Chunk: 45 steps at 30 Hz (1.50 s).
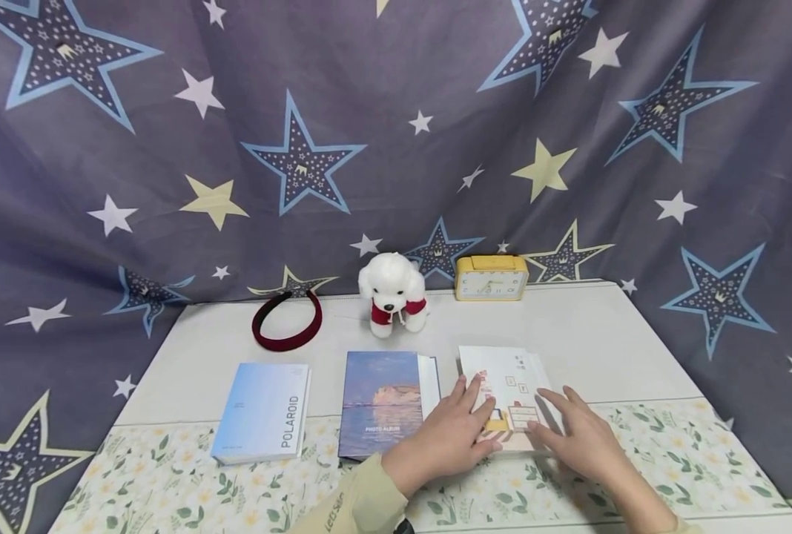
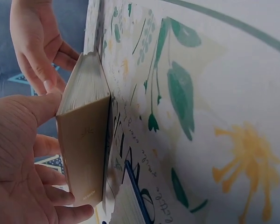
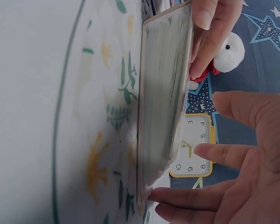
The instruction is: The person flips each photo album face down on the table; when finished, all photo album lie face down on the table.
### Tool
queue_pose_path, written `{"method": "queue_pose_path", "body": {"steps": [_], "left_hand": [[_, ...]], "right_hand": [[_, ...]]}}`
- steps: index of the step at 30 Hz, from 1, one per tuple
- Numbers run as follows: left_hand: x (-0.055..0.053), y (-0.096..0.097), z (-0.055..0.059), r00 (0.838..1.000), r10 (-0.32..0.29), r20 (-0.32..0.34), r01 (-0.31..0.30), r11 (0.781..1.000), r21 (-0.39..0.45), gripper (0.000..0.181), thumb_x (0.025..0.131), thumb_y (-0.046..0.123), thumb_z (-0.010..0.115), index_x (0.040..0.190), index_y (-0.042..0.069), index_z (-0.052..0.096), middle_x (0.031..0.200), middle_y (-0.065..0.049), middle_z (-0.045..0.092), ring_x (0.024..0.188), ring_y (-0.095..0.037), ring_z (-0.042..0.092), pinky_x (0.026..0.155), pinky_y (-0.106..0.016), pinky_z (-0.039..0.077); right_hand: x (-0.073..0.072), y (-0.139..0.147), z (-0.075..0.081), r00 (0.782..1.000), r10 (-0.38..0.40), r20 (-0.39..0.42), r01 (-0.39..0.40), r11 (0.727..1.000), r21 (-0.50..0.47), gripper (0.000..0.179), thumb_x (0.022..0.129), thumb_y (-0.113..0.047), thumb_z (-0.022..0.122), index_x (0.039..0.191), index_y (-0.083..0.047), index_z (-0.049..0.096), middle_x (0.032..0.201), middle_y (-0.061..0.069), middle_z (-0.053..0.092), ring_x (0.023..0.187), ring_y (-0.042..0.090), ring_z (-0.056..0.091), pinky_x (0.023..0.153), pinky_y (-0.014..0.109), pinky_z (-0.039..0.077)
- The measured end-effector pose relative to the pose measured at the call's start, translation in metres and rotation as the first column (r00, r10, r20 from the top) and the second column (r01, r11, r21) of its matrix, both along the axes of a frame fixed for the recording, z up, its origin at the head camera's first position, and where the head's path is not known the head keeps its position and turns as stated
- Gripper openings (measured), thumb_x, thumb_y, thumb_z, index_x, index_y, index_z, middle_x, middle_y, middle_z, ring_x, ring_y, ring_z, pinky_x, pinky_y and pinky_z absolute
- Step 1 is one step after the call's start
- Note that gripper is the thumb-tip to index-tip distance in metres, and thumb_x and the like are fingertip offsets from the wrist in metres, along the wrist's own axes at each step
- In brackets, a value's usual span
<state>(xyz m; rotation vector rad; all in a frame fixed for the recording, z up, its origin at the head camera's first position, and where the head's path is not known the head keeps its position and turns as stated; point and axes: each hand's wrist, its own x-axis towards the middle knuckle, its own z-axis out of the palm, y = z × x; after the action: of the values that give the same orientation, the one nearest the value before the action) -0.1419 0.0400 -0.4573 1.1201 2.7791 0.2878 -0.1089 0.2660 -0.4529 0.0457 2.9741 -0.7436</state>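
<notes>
A thick album with a white illustrated cover (image 1: 511, 386) lies closed at the right of a row of three. My left hand (image 1: 456, 429) rests at its left side, fingers spread over the cover edge. In the left wrist view the thumb of the left hand (image 2: 18, 163) is at a corner of the album's plain spine (image 2: 84, 149). At the opposite side is my right hand (image 1: 581, 436), fingers loosely spread. The right wrist view shows the right hand (image 3: 252, 158) with fingertips at the lower corner of the album's page edges (image 3: 165, 93).
Left of it lie a blue photo album (image 1: 379, 404) and a pale blue Polaroid album (image 1: 262, 411). Behind stand a dark red headband (image 1: 288, 344), a white plush dog (image 1: 391, 289) and a yellow alarm clock (image 1: 492, 279). A star-patterned curtain (image 1: 383, 185) hangs behind the table.
</notes>
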Motion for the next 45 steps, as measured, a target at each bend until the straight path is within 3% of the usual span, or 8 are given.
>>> {"method": "queue_pose_path", "body": {"steps": [9, 15, 22, 29, 33, 40, 45], "left_hand": [[0.002, 0.001, -0.003, 1.000, 0.004, 0.022, -0.004, 1.000, 0.011, 0.064, 0.099, 0.051, 0.047, 0.152, 0.017, 0.037, 0.162, -0.016, 0.012, 0.146, -0.040, 0.014, 0.110, -0.042, 0.035], [-0.001, 0.000, -0.005, 1.000, 0.005, -0.005, -0.005, 1.000, -0.002, 0.065, 0.098, 0.050, 0.051, 0.152, 0.016, 0.037, 0.160, -0.018, 0.016, 0.145, -0.041, 0.016, 0.112, -0.042, 0.031], [-0.004, -0.002, -0.008, 0.999, -0.003, -0.050, 0.002, 1.000, -0.021, 0.064, 0.098, 0.051, 0.049, 0.152, 0.017, 0.038, 0.160, -0.018, 0.018, 0.145, -0.040, 0.017, 0.111, -0.042, 0.034], [-0.003, -0.003, -0.008, 0.999, -0.005, -0.043, 0.004, 1.000, -0.031, 0.065, 0.098, 0.051, 0.050, 0.152, 0.016, 0.037, 0.160, -0.018, 0.018, 0.145, -0.040, 0.017, 0.113, -0.039, 0.030], [-0.001, -0.004, -0.009, 1.000, -0.003, -0.031, 0.002, 1.000, -0.030, 0.066, 0.097, 0.050, 0.052, 0.152, 0.016, 0.036, 0.160, -0.018, 0.018, 0.145, -0.041, 0.017, 0.114, -0.038, 0.028], [0.000, -0.005, -0.007, 1.000, 0.018, 0.002, -0.018, 1.000, -0.008, 0.067, 0.096, 0.048, 0.055, 0.152, 0.016, 0.037, 0.160, -0.018, 0.018, 0.145, -0.040, 0.018, 0.110, -0.039, 0.035], [0.000, -0.005, -0.007, 0.999, 0.039, 0.025, -0.039, 0.999, 0.005, 0.070, 0.094, 0.050, 0.057, 0.152, 0.017, 0.037, 0.160, -0.017, 0.019, 0.144, -0.040, 0.019, 0.107, -0.040, 0.039]], "right_hand": [[0.000, 0.006, 0.002, 0.999, -0.034, 0.021, 0.037, 0.989, -0.143, 0.068, 0.091, -0.047, 0.063, 0.140, -0.001, 0.049, 0.146, 0.042, 0.025, 0.108, 0.053, 0.058, 0.092, 0.070, 0.039], [-0.002, 0.008, 0.002, 0.996, -0.073, 0.059, 0.082, 0.979, -0.186, 0.072, 0.091, -0.050, 0.062, 0.141, -0.001, 0.047, 0.147, 0.041, 0.022, 0.112, 0.053, 0.055, 0.093, 0.066, 0.041], [-0.004, 0.005, 0.004, 0.997, -0.054, 0.049, 0.062, 0.983, -0.173, 0.071, 0.091, -0.048, 0.063, 0.140, 0.000, 0.047, 0.148, 0.041, 0.022, 0.113, 0.054, 0.054, 0.093, 0.067, 0.040], [-0.004, 0.003, 0.003, 0.994, -0.065, 0.086, 0.081, 0.979, -0.190, 0.071, 0.093, -0.048, 0.060, 0.142, 0.000, 0.044, 0.148, 0.039, 0.024, 0.116, 0.054, 0.052, 0.094, 0.065, 0.041], [-0.004, 0.004, 0.002, 0.984, -0.124, 0.126, 0.152, 0.957, -0.247, 0.070, 0.095, -0.048, 0.056, 0.145, -0.002, 0.040, 0.150, 0.033, 0.027, 0.124, 0.054, 0.045, 0.099, 0.064, 0.037], [-0.006, 0.008, 0.004, 0.959, -0.195, 0.208, 0.261, 0.893, -0.366, 0.068, 0.097, -0.048, 0.054, 0.148, -0.007, 0.037, 0.156, 0.028, 0.020, 0.141, 0.051, 0.013, 0.110, 0.065, 0.015], [-0.011, 0.017, -0.013, 0.957, -0.228, 0.180, 0.282, 0.875, -0.393, 0.069, 0.096, -0.052, 0.053, 0.149, -0.010, 0.038, 0.156, 0.027, 0.021, 0.141, 0.051, 0.017, 0.108, 0.067, 0.016]]}}
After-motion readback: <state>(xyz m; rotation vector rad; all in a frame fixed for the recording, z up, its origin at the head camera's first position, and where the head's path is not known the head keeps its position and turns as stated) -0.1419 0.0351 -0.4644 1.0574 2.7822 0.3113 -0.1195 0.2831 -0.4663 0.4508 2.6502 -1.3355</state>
